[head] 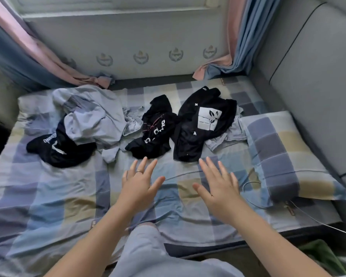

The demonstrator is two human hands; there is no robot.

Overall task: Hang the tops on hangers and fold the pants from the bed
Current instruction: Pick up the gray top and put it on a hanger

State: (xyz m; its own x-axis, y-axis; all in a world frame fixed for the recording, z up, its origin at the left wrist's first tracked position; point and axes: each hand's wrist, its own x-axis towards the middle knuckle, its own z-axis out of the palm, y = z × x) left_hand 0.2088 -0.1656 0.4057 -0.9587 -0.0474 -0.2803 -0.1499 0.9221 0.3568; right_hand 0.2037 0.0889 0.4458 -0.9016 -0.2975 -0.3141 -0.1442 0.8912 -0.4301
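Several crumpled clothes lie across the far half of the checked bed [48,196]. A black top with a white square print [202,124] lies at the right. A smaller black garment with white letters [154,134] sits in the middle. At the left, a pale blue garment [92,116] is heaped over another black garment with white print [56,148]. More pale blue cloth [228,134] pokes out under the right black top. My left hand [140,180] and my right hand [218,182] hover over the sheet just short of the clothes, fingers spread, holding nothing.
A checked pillow [278,156] lies at the right, with a white cable [312,218] running past its near end. A grey padded headboard [312,86] stands behind it. Pink and blue curtains [28,52] hang at both far corners. My knee [146,242] rests on the bed edge.
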